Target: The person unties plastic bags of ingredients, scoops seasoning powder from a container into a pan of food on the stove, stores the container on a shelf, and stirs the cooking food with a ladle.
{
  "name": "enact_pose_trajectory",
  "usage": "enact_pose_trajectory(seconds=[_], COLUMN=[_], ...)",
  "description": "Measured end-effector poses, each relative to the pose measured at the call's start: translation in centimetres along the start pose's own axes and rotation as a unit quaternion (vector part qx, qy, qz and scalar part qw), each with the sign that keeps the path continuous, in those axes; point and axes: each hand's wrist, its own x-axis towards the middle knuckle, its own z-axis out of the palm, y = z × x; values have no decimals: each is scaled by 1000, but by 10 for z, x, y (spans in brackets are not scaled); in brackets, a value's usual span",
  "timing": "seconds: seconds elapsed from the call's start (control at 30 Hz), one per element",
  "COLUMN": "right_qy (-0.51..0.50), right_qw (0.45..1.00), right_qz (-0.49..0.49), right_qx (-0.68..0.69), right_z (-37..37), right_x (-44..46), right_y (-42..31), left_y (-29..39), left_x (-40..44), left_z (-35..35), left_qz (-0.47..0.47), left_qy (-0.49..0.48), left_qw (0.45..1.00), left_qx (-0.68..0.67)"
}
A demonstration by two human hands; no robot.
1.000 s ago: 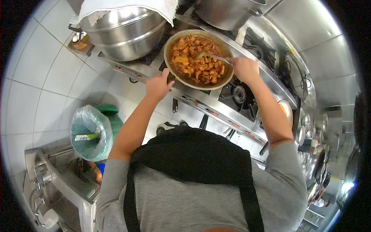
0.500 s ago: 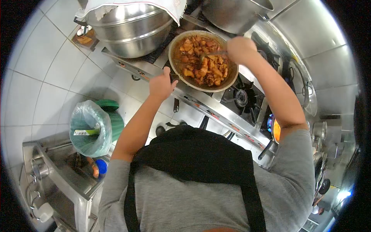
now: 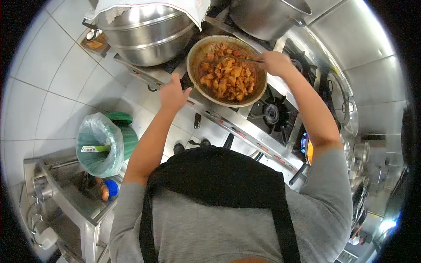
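Observation:
A wide round pan (image 3: 191,65) on the stove holds chunks of meat (image 3: 228,74) in brown sauce. My right hand (image 3: 277,64) is over the pan's right rim, closed around the handle of a metal spoon (image 3: 251,60). The spoon's head is down among the chunks at the pan's far side, partly hidden by sauce. My left hand (image 3: 174,94) is at the near left of the pan, thumb pointing up, closed around what looks like the pan's dark handle, mostly covered by the fingers.
A big steel pot (image 3: 153,46) with a cloth (image 3: 153,5) over it stands left of the pan, another tall pot (image 3: 263,19) behind. Right of the pan is a bare burner (image 3: 272,113); a blue flame (image 3: 303,142) burns nearer me. A lined green bin (image 3: 101,142) stands at left.
The pan has shifted slightly left, together with my left hand. My right hand has moved down and a little right, and the spoon has moved through the chunks, which lie differently.

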Motion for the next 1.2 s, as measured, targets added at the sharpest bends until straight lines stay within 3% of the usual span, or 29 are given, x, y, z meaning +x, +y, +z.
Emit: enact_pose_trajectory(seconds=[0.07, 0.1, 0.17, 0.27, 0.4, 0.5, 0.57, 0.63, 0.8, 0.9, 1.2], right_qy=[33, 21, 52, 0, -7, -52, -132, -85, 52, 50, 154], right_qw=[997, 997, 988, 999, 997, 998, 978, 972, 979, 992, 969], right_qz=[-46, -19, -110, 19, 77, -17, -62, -111, -119, -64, 52], right_qx=[46, 66, 93, 39, -9, 30, 151, 190, 158, 99, 188], right_z=[-14, -18, -8, -3, 38, 104, 134, 145, 99, 124, 207], right_x=[-26, -31, -22, -4, 50, 113, 136, 135, 48, -9, -155], right_y=[34, 51, 98, 119, 142, 158, 142, 126, 94, 86, -1], left_y=[-1, -2, 0, 3, 3, 3, 4, 4, 1, 8, 21], left_x=[2, 3, 5, 4, 5, 8, 7, 7, 2, -3, -8], left_z=[-2, -3, -5, -6, -3, -1, 3, 3, 10, 4, -13], left_qz=[2, 8, 14, 3, -13, -19, -24, -25, -8, -42, -69], left_qy=[-7, -4, 0, 12, 38, 41, 44, 49, 72, 52, -23], left_qw=[1000, 1000, 1000, 1000, 999, 999, 999, 998, 997, 998, 996], left_qx=[2, 2, 5, 3, -17, -14, -10, -6, -16, -5, 50])
